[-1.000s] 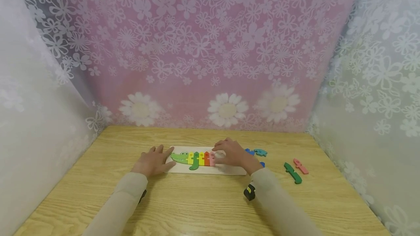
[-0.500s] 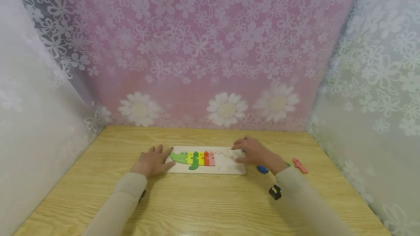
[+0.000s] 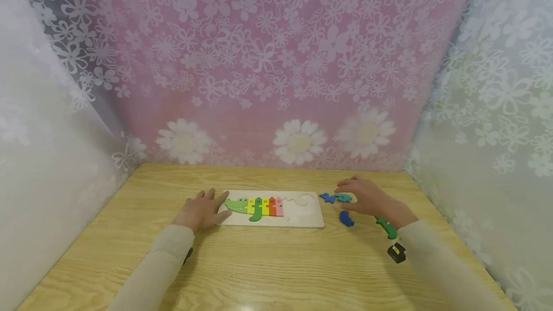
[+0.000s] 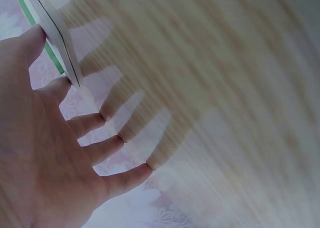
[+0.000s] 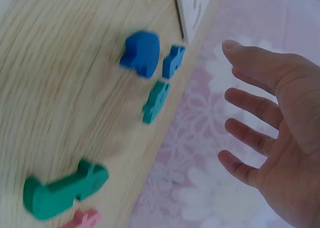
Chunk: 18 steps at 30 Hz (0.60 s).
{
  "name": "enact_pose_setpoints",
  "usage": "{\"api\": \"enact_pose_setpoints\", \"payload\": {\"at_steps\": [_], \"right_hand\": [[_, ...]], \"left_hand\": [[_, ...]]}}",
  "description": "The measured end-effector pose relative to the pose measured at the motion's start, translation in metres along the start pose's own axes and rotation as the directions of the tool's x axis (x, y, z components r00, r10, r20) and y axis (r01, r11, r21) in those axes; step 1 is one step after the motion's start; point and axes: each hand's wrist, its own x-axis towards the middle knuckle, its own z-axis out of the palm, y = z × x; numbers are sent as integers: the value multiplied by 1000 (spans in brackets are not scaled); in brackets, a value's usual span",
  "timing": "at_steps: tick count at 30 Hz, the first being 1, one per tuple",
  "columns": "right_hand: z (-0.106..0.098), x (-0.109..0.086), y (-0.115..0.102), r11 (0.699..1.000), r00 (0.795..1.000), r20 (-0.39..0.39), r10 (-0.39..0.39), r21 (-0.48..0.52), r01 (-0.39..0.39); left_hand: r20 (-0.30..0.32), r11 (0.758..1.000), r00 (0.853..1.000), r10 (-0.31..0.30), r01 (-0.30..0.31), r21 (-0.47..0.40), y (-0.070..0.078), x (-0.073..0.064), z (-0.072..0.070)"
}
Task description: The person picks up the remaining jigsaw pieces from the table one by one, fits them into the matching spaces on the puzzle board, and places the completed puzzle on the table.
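Head view: relaxed, empty right hand (image 3: 367,196) is hovering by teal puzzle piece (image 3: 343,198), likely light, stiff, best pinched by its edges; splayed left hand (image 3: 199,213) is touching crocodile puzzle board (image 3: 307,218).

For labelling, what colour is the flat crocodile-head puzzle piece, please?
Crocodile-head piece: light green, best in the head view.

puzzle board (image 3: 304,214): 1 | fitted pieces (image 3: 265,207): 6 | loose pieces (image 5: 142,53): 5 | hands (image 3: 199,212): 2

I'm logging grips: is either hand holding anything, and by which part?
Nothing is gripped: the right hand is empty, and the left hand only touches the left end of the board.
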Motion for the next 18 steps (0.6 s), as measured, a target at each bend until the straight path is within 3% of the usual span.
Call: {"api": "enact_pose_setpoints", "payload": {"at_steps": [18], "right_hand": [[1, -55, 51, 998, 999, 18, 29, -59, -28]], "left_hand": [[8, 1000, 1000, -14, 14, -22, -1, 0, 0]]}}
